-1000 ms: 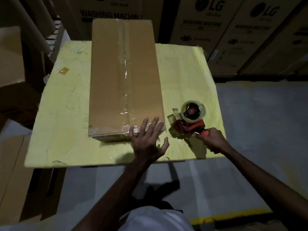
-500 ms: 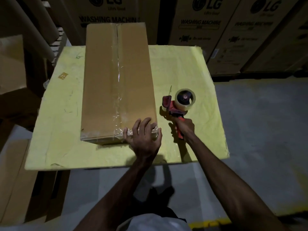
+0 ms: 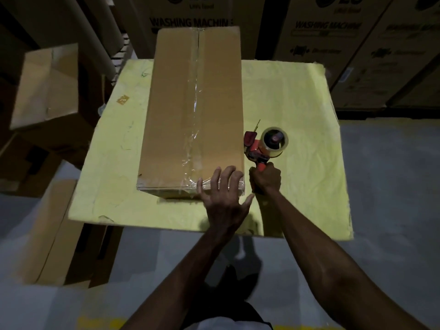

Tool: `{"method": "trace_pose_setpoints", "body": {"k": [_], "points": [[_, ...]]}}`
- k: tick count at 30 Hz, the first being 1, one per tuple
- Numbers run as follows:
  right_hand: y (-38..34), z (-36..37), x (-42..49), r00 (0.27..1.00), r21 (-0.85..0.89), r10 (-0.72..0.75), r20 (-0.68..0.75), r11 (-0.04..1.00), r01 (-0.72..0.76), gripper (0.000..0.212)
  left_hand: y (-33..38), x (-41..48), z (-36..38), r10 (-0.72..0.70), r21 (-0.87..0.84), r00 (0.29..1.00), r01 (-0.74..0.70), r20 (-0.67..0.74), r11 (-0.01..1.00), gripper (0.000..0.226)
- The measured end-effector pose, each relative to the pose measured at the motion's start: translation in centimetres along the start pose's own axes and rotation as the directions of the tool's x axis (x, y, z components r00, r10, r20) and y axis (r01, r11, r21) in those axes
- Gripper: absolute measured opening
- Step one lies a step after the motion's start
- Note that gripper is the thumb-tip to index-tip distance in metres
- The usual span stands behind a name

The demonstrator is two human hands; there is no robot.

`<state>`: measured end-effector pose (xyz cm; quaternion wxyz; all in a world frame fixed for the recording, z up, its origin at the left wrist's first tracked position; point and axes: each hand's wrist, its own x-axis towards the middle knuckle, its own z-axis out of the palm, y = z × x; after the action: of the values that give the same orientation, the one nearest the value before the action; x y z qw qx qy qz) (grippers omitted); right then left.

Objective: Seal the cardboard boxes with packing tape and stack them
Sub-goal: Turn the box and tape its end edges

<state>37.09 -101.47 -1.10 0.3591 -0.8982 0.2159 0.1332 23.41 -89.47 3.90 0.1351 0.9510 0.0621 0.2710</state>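
Observation:
A long brown cardboard box lies on the yellow table, its flaps closed and clear tape running along the centre seam and over the near edge. My left hand presses flat on the box's near right corner, fingers spread over the tape end. My right hand grips the handle of a red tape dispenser with a clear tape roll, held upright just right of the box near that corner.
An open empty carton stands tilted at the left. Flattened cardboard leans below the table's left side. Large printed washing machine cartons wall the back. Grey floor lies to the right.
My right hand has brought the tape dispenser from the table's near right edge up and left, close beside the box. My left hand stays pressed on the box's near corner.

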Motion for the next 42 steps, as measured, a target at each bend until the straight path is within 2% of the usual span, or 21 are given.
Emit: {"method": "trace_pose_setpoints", "body": {"k": [1,3,4,6,7,8,10,12,16,18,19,22,24,27,32,36,38,40,42], "points": [[-0.3,-0.4,-0.6,0.997,-0.005,-0.016,-0.070,1.000,0.016,0.056,-0.4,-0.3,-0.3,0.054,-0.008,0.998,-0.054,0.031,0.999,0.065],[-1.5,-2.3,-3.3,0.969,0.109,-0.103,-0.224,0.985,0.130,0.058,-1.6,-0.6,-1.3,0.138,-0.026,0.986,-0.136,0.091,0.990,0.077],[-2.2,-3.4,-5.2,0.928,0.189,-0.193,-0.319,0.946,0.262,0.051,-2.4,-0.5,-1.8,0.164,-0.044,0.980,-0.160,0.115,0.986,0.076],[-3.6,-5.4,-10.1,0.779,0.234,-0.452,-0.434,0.779,0.582,0.033,-4.6,-0.4,-2.8,0.216,-0.105,0.967,-0.203,0.134,0.974,0.061],[-3.9,-5.7,-12.5,0.685,0.193,-0.605,-0.405,0.676,0.711,0.031,-5.8,-0.3,-3.2,0.258,-0.147,0.957,-0.239,0.130,0.960,0.054],[-3.9,-5.2,-14.3,0.588,0.131,-0.747,-0.309,0.579,0.805,0.033,-7.1,-0.2,-3.6,0.310,-0.188,0.943,-0.284,0.123,0.940,0.048],[-3.5,-3.0,-16.2,0.401,-0.029,-0.916,-0.027,0.401,0.916,0.040,-9.2,0.3,-4.1,0.398,-0.231,0.912,-0.368,0.102,0.901,0.040],[-2.9,-1.0,-16.0,0.333,-0.114,-0.932,0.141,0.319,0.941,0.047,-10.6,1.1,-4.5,0.467,-0.221,0.880,-0.441,0.085,0.870,0.035],[-0.9,-1.4,-14.4,0.249,-0.290,-0.944,0.214,0.182,0.939,0.052,-14.1,2.2,-5.0,0.564,-0.266,0.820,-0.524,0.101,0.809,0.035],[0.0,-2.3,-14.4,0.231,-0.314,-0.949,0.213,0.157,0.936,0.050,-16.5,2.5,-5.5,0.565,-0.305,0.821,-0.517,0.088,0.799,0.036],[0.0,-2.5,-14.5,0.244,-0.292,-0.952,0.184,0.184,0.939,0.048,-17.5,2.5,-5.8,0.559,-0.325,0.825,-0.507,0.085,0.798,0.035],[-1.4,-2.5,-15.4,0.353,-0.207,-0.936,0.009,0.343,0.916,0.033,-19.1,2.6,-6.8,0.540,-0.374,0.837,-0.473,0.092,0.797,0.035],[-2.4,-2.0,-16.0,0.364,-0.253,-0.928,-0.078,0.372,0.893,0.022,-18.9,2.5,-7.1,0.502,-0.379,0.861,-0.439,0.081,0.814,0.032],[-3.4,-1.2,-16.1,0.325,-0.355,-0.941,-0.092,0.336,0.872,0.017,-18.0,2.7,-7.0,0.475,-0.316,0.879,-0.440,0.040,0.841,0.028],[-4.2,-0.4,-15.5,0.226,-0.562,-0.973,-0.045,0.212,0.799,0.026,-17.1,3.4,-6.8,0.525,-0.153,0.850,-0.513,0.050,0.845,0.025],[-4.8,-1.4,-14.5,0.178,-0.564,-0.983,0.037,0.126,0.816,0.031,-18.1,4.4,-6.9,0.601,-0.172,0.796,-0.585,0.065,0.793,0.019],[-4.7,-2.4,-13.8,0.167,-0.505,-0.983,0.076,0.106,0.856,0.029,-19.7,4.8,-7.4,0.635,-0.223,0.771,-0.612,0.044,0.759,0.026],[-4.0,-3.5,-13.0,0.211,-0.402,-0.975,0.061,0.170,0.900,0.025,-22.1,4.7,-8.0,0.617,-0.243,0.787,-0.596,0.012,0.765,0.027],[-3.0,-4.4,-12.5,0.290,-0.349,-0.957,-0.008,0.275,0.896,0.028,-24.9,4.7,-8.6,0.551,-0.249,0.835,-0.536,-0.010,0.807,0.023]]}}
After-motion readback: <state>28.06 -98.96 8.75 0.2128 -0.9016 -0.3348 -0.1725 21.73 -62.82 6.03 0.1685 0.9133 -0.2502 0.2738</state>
